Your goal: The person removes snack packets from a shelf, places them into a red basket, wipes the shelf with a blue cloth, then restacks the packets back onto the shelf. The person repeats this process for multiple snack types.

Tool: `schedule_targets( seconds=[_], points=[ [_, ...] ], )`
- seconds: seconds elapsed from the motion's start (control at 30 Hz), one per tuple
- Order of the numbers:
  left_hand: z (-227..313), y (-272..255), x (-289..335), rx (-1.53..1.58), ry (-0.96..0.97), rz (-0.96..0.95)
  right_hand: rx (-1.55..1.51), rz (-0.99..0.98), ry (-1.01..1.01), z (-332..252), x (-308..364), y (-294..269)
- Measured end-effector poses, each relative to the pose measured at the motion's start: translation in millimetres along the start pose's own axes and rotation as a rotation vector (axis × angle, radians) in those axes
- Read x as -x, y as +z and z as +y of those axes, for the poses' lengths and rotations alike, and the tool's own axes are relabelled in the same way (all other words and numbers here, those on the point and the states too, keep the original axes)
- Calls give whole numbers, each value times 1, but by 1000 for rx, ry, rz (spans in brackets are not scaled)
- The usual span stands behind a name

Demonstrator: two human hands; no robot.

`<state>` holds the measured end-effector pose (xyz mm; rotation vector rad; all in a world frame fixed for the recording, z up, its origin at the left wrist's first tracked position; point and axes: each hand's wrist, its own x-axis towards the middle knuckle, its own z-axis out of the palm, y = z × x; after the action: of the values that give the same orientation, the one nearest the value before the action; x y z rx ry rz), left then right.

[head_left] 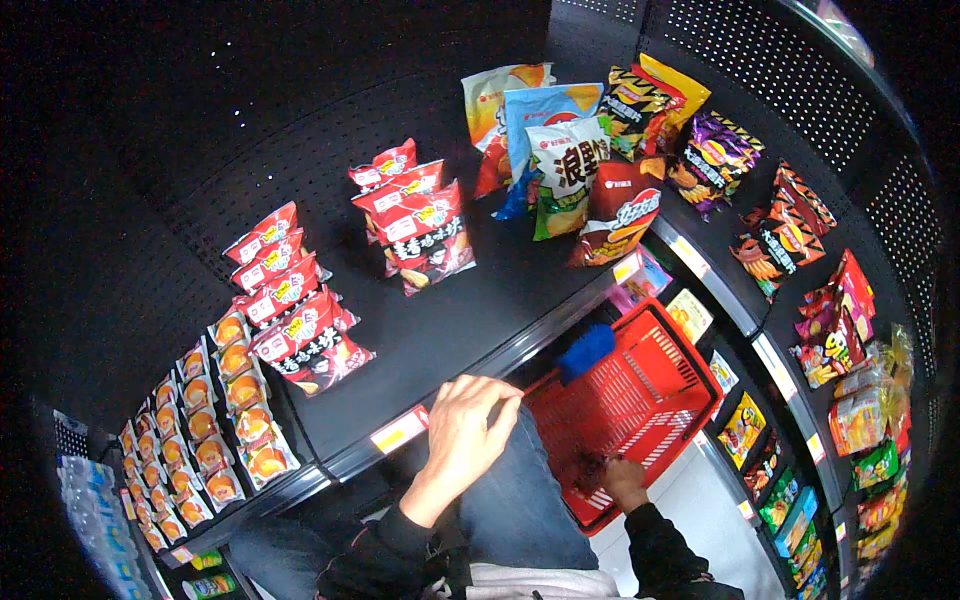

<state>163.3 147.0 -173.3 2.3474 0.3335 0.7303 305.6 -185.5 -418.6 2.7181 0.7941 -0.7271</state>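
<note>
My left hand [463, 437] is beside the front edge of the black shelf, its thumb and forefinger pressed together. Their tips come close to the corner of a red plastic basket [712, 378]; whether they touch it or pinch anything small, I cannot tell. Reaching into the lower part of that basket, my right hand [627, 487] has its fingers curled by a dark, reddish-brown thing [588, 470], too blurred to name. A blue object [587, 352] lies at the basket's upper left side. The basket is tilted, close to my jeans-clad leg [520, 500].
Red snack bags stand in two rows, one on the left [305, 345] and one mid-shelf [425, 235]. Larger chip bags [570, 165] fill the back corner. Packaged round cakes [250, 425] line the far left. The shelf's front edge [330, 462] curves around me; lower shelves hold snack packets [742, 428].
</note>
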Motion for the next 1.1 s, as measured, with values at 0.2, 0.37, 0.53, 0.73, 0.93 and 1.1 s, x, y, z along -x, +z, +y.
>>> schedule_targets(
  seconds=[0.2,0.37,0.53,0.73,0.93,1.1],
  points=[
    [0,1,0,-6,9,16,-162,92,85,-19,2,14],
    [1,-1,1,-6,-5,4,-403,198,172,-36,-9,19],
    [1,-4,2,15,-26,-24,-432,313,187,-26,-12,-9],
    [-1,-4,1,25,0,-23,-445,708,-19,17,6,-109],
    [-1,-9,-2,150,-54,-26,-700,1073,-261,4,37,-256],
    [-5,-17,-13,227,-160,-1,-635,1273,-577,-58,38,-359]
  ],
)
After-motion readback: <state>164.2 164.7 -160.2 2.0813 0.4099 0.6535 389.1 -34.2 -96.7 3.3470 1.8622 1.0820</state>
